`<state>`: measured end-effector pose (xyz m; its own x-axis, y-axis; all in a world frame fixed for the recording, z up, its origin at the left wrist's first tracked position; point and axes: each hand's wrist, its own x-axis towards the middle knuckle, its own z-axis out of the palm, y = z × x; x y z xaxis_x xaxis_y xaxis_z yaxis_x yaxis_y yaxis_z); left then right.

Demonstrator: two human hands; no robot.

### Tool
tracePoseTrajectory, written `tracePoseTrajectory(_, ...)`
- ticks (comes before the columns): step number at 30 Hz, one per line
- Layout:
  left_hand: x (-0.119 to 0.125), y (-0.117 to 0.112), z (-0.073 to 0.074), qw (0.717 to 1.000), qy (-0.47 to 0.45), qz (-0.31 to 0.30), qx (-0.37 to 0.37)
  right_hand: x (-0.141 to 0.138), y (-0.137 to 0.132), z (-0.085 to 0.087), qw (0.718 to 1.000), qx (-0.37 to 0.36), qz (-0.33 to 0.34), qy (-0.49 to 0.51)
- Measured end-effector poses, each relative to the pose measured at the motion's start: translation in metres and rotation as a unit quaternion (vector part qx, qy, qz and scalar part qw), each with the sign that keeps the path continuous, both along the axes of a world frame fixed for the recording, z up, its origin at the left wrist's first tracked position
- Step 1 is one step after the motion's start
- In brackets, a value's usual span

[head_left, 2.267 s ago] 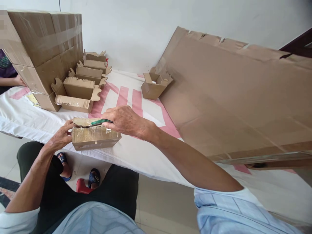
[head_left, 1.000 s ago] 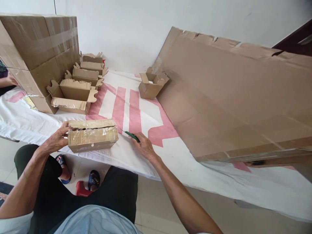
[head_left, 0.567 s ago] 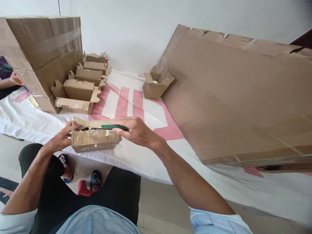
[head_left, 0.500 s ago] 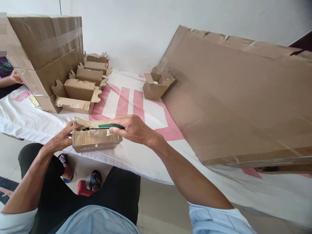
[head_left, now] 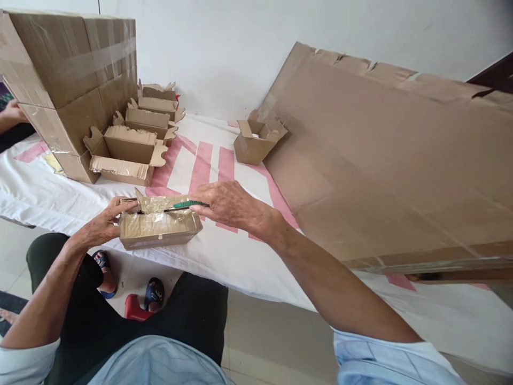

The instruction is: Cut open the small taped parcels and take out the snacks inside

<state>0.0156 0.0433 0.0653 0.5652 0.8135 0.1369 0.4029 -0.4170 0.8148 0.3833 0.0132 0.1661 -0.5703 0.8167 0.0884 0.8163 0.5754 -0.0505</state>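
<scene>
A small taped cardboard box sits near the front edge of the cloth-covered table. My left hand is closed on its left end, with the fingers over the top corner. In my right hand is a green-handled box cutter, its thin blade pointing left along the tape seam on the box's top. Clear tape on the top is wrinkled, and a flap stands up at the left back corner. The palm and some fingers of my right hand are hidden.
Several opened small boxes stand in a row at the left, beside stacked large cartons. Another open box stands by a large leaning cardboard sheet. Another person's hand shows at the far left.
My right hand has drawn the box cutter rightward along the box's top. The flap at the left corner stands higher. My left hand still holds the same end.
</scene>
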Motion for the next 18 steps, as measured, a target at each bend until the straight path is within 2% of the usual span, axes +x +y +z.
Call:
tracePoseTrajectory(4, -0.001, 0.001, -0.003, 1.000, -0.004, 0.012, 0.008, 0.023, -0.006, 0.003, 0.996, -0.009, 0.003, 0.094)
tracePoseTrajectory(8, 0.000, 0.001, 0.000, 1.000, -0.003, 0.018, 0.003, 0.018, -0.007, -0.002, 0.986, -0.005, 0.025, 0.165)
tracePoseTrajectory(12, 0.001, 0.000, 0.004, 1.000, -0.002, 0.008, 0.003, -0.014, 0.000, -0.007, 0.990, -0.008, 0.055, 0.132)
tracePoseTrajectory(14, 0.001, 0.000, 0.005, 1.000, 0.005, 0.007, 0.000, -0.029, 0.004, -0.008, 0.995, -0.008, 0.049, 0.091)
tracePoseTrajectory(18, 0.001, -0.001, 0.005, 1.000, 0.018, 0.007, -0.005, -0.032, 0.008, -0.006, 0.998, -0.025, 0.044, 0.021)
